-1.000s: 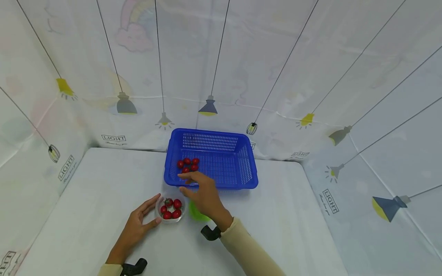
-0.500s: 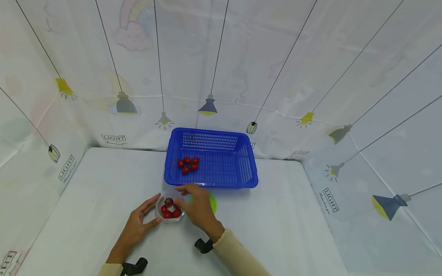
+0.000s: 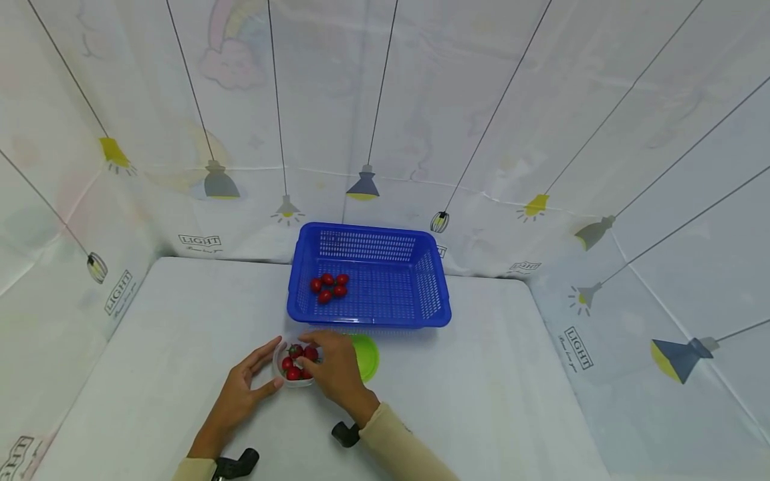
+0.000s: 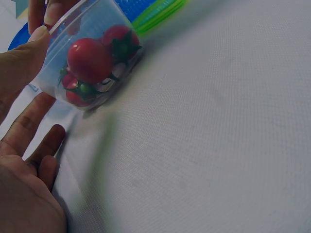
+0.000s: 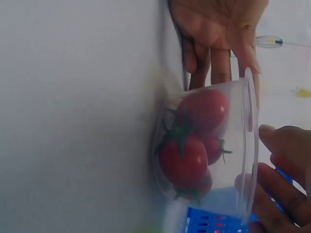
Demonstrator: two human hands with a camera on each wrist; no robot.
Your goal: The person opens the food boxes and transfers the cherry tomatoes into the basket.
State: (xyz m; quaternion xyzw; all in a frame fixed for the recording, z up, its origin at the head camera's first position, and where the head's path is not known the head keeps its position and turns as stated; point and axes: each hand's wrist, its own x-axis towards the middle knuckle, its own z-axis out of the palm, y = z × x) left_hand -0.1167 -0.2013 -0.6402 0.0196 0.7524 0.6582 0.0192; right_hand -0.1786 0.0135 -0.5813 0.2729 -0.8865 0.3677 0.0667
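Note:
A clear plastic tub (image 3: pixel 277 367) with several red cherry tomatoes (image 3: pixel 293 373) stands on the white table. My left hand (image 3: pixel 236 395) holds the tub's left side, thumb near the front and fingers behind. At the tub's right, my right hand (image 3: pixel 338 369) dips its fingertips over the rim, above the tomatoes. In the right wrist view, a fingertip (image 5: pixel 244 181) reaches just inside the rim, with no tomato visibly held. Green calyxes show on the tomatoes (image 4: pixel 90 60) in the left wrist view.
Behind the tub sits a blue perforated basket (image 3: pixel 391 322), with several cherry tomatoes (image 3: pixel 325 296) at its left. A bright green round lid (image 3: pixel 368 358) lies right of the tub, partly hidden by my right hand. Printed cloth walls surround the table (image 3: pixel 481 394).
My right hand has moved from the basket's front edge down and left to the tub, uncovering tomatoes in the basket and more of the green lid. My left hand stays on the tub.

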